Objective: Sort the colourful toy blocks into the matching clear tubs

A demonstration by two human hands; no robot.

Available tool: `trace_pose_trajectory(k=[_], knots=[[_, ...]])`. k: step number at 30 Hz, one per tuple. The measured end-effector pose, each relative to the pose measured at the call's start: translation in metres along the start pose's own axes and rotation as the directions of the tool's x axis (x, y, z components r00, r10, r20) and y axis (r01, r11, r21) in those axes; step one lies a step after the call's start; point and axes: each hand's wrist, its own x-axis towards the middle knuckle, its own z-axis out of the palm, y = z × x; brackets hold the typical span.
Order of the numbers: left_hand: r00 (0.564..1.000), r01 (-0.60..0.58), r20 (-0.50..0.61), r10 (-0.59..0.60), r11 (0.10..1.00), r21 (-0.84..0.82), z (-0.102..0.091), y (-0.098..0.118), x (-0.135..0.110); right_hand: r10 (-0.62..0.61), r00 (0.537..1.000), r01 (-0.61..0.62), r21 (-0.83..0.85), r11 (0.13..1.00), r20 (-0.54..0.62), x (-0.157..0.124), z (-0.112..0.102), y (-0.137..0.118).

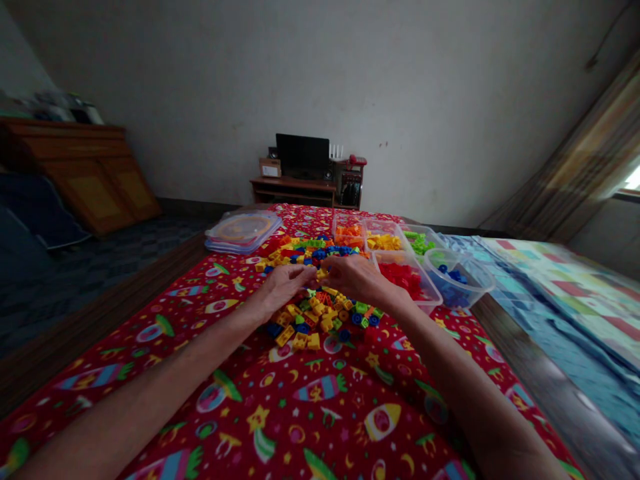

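A heap of small plastic bricks (315, 313) in yellow, orange, blue, red and green lies on a red cloth with rockets and stars (300, 400). My left hand (284, 285) and my right hand (357, 277) both rest palm down on the middle of the heap, fingertips almost meeting. The fingers are curled into the bricks; what they grip is hidden. To the right stand clear tubs holding red bricks (403, 277), blue bricks (453, 277), yellow bricks (384, 241), orange bricks (349, 233) and green bricks (420, 241).
A stack of clear lids (243, 230) lies at the cloth's far left. A patterned bedspread (565, 293) runs along the right, past a dark wooden edge. A wooden cabinet (95, 173) stands far left, a low desk with a monitor (303, 157) at the back wall.
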Motion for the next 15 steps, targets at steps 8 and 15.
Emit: trace_pose_trajectory(k=[8, 15], knots=[[0.898, -0.433, 0.322, 0.299, 0.727, 0.533, -0.014, 0.005, 0.000, 0.108, 0.940, -0.106, -0.024, 0.994, 0.324, -0.007, -0.020, 0.043], [0.815, -0.570, 0.494, 0.304, 0.571, 0.590, -0.005, -0.007, -0.010, 0.446, 0.750, -0.504, 0.014, 0.863, -0.489, -0.010, -0.012, 0.102]])
